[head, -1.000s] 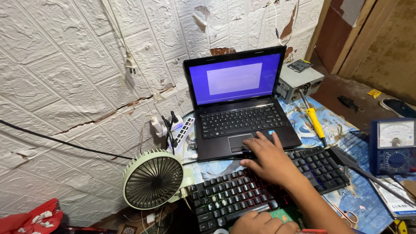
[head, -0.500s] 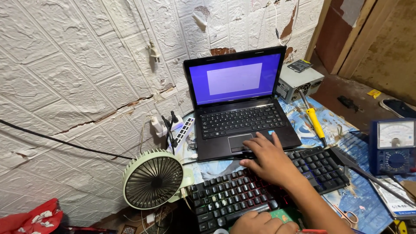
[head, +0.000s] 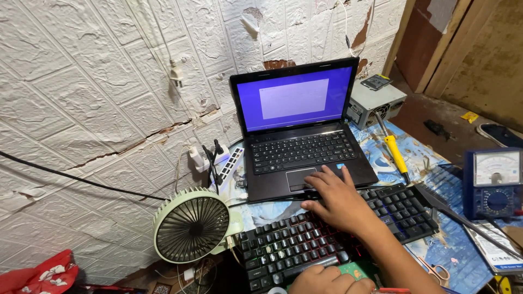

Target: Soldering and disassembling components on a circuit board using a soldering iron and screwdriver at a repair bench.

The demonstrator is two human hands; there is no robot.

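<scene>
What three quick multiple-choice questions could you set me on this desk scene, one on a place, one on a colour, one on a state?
1. Where does the right hand rest?
A. on the fan
B. across the laptop's front edge and the black keyboard
C. on the meter

2. What colour is the handle of the screwdriver?
A. yellow
B. red
C. green

3. In what state is the laptop?
A. lid shut
B. open, screen dark
C. open, screen lit blue

Answers: 1 B, fingers reach the laptop's touchpad while the palm lies over the black keyboard. 2 A, the handle beside the laptop is yellow. 3 C, the lid stands up with a lit blue screen and a paler window.
</scene>
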